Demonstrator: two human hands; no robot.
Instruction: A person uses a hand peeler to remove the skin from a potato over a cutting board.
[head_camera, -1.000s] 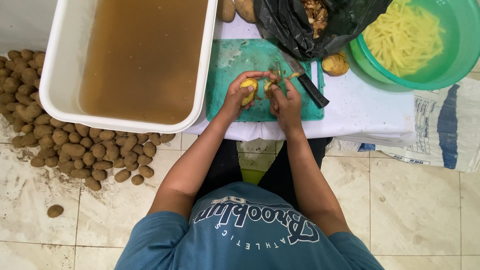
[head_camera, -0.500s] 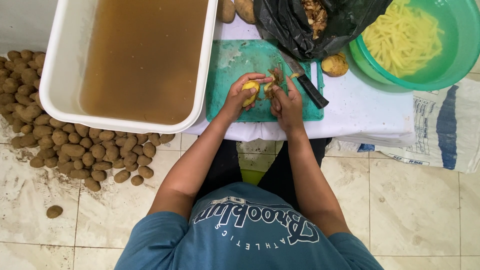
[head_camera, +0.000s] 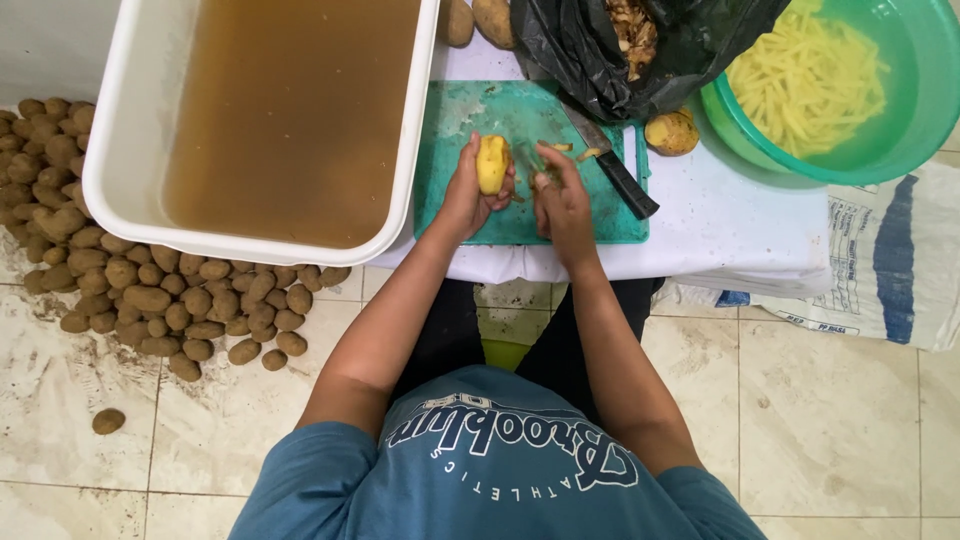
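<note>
My left hand (head_camera: 465, 195) holds a yellow, mostly peeled potato (head_camera: 492, 163) upright over a green cutting board (head_camera: 455, 115). Just right of the potato, my right hand (head_camera: 560, 200) is closed around a small peeler that its fingers mostly hide. The two hands are a few centimetres apart. Bits of peel (head_camera: 575, 152) lie on the board by my right fingertips. A black-handled knife (head_camera: 612, 163) rests slantwise on the board's right edge.
A white tub of brown water (head_camera: 125, 150) stands at the left. At the back are a black bag of peels (head_camera: 590, 60) and a green basin of potato strips (head_camera: 900, 130). A pile of unpeeled potatoes (head_camera: 150, 290) covers the floor at left. One potato (head_camera: 671, 131) lies by the basin.
My left hand has turned the potato from lying sideways to standing upright and lifted it slightly. My right hand has drawn back off the potato, towards me.
</note>
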